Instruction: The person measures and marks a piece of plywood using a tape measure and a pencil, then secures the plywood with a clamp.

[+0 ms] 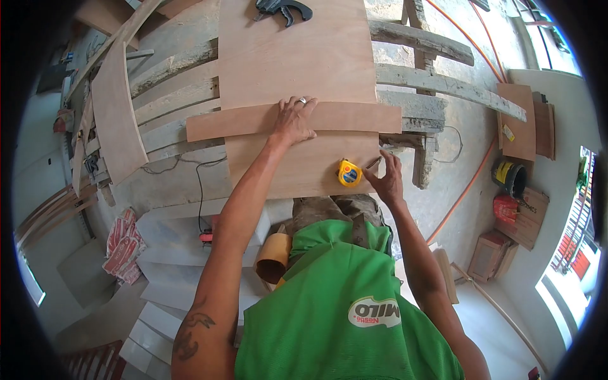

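Note:
A narrow plywood strip (354, 118) lies crosswise over a larger plywood sheet (297, 57). My left hand (294, 120), a ring on one finger, grips the strip near its middle, fingers at the far edge and thumb by the near edge. Close to the sheet's near right corner, my right hand (387, 178) pinches a thin pencil-like stick (374, 163) between thumb and fingers. Just left of that hand a yellow tape measure (349, 173) rests on the sheet, apart from the fingers. A black clamp (283, 10) sits at the sheet's far end.
Rough wooden beams (449, 85) support the sheet and stick out on both sides. Plywood offcuts (118, 114) lean at left. An orange hose (463, 206) runs along the floor at right, near a black bucket (508, 177) and a cardboard box (529, 218).

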`<state>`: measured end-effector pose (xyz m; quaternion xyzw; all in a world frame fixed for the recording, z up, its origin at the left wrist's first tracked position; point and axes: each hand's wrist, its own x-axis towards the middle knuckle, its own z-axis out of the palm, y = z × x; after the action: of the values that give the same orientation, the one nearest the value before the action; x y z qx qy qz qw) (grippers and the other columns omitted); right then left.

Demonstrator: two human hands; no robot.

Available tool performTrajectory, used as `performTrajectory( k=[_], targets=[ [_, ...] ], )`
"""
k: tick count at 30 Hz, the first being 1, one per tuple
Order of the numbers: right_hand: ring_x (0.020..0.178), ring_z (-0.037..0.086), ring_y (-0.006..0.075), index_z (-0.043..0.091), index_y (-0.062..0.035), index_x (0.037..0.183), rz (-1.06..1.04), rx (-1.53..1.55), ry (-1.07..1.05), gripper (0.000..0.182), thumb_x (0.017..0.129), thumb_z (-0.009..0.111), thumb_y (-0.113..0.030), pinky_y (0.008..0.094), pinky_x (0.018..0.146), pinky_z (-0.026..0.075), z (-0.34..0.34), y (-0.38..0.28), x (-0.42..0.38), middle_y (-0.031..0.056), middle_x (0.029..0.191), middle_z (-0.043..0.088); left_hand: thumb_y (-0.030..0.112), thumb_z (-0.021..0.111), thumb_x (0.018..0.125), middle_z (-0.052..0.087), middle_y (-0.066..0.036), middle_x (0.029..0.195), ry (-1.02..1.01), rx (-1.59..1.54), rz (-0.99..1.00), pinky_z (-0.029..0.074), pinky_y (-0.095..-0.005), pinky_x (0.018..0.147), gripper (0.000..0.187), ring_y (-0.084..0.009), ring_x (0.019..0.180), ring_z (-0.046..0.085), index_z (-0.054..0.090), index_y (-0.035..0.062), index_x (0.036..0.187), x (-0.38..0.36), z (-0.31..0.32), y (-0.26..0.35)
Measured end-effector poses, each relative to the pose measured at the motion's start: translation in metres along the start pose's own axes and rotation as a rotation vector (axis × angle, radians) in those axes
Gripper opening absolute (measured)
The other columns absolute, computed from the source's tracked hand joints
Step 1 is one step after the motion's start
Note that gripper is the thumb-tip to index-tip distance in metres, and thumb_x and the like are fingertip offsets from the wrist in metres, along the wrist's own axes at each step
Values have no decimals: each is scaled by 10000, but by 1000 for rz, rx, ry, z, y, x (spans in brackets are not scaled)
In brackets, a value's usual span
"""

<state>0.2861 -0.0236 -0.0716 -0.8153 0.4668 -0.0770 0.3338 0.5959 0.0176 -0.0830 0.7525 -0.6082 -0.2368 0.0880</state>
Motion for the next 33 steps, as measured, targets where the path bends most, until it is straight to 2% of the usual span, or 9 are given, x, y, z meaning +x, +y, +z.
performTrajectory(
  k=[2,6,9,17,19,26,28,31,33],
  targets=[
    [1128,482,350,487,-19,1239,4,-30,45,662,711,795,-274,422,944,425,-1,7,3,185,1167,518,305,842,549,491,-48,1311,34,-3,13,284,-447,1018,875,-244,1224,411,467,124,1319,3,4,-3],
    [1052,530,334,510,-20,1223,49,-49,49,641,736,776,-342,416,885,457,-2,16,4,180,1132,535,306,842,547,490,-46,1314,56,5,16,291,-446,1010,873,-246,1223,410,470,123,1315,2,5,-3],
    [1098,489,366,501,-19,1225,195,38,8,642,744,762,-354,434,940,416,-2,22,6,197,1152,516,301,843,541,488,-44,1316,42,-10,7,297,-445,1007,873,-249,1223,407,475,124,1312,3,3,-2],
    [939,596,302,520,-22,1211,231,58,66,632,758,750,-398,410,801,494,-1,34,19,190,1081,570,280,833,552,482,-43,1328,37,-16,-4,307,-445,999,848,-251,1224,404,480,127,1308,2,2,-1],
    [888,615,286,524,-12,1207,384,224,37,634,771,735,-420,384,761,506,-2,36,26,190,1029,603,279,833,552,480,-48,1325,30,-20,-7,306,-444,998,850,-252,1225,403,479,126,1309,3,1,-2],
    [842,619,238,512,15,1218,365,224,38,648,793,718,-429,345,740,501,-1,39,47,188,1007,617,274,845,541,472,-74,1310,36,-69,10,308,-443,991,870,-252,1228,400,472,112,1310,6,2,-7],
    [843,610,203,476,58,1245,442,501,147,688,812,707,-424,322,730,493,-7,31,57,187,988,623,273,849,538,473,-74,1312,35,-61,9,307,-441,991,874,-253,1230,400,471,110,1309,7,3,-7],
    [854,599,181,441,93,1269,470,613,214,721,829,693,-420,299,726,482,-13,35,79,181,957,632,273,854,535,476,-75,1315,6,-43,0,302,-433,992,881,-255,1233,402,467,107,1309,13,-1,-9],
    [804,606,180,431,81,1290,447,552,197,732,830,690,-425,292,700,481,-14,40,94,171,893,646,274,855,534,478,-76,1316,-24,-38,-8,300,-428,992,883,-256,1234,402,466,106,1309,14,-1,-7]
  ],
)
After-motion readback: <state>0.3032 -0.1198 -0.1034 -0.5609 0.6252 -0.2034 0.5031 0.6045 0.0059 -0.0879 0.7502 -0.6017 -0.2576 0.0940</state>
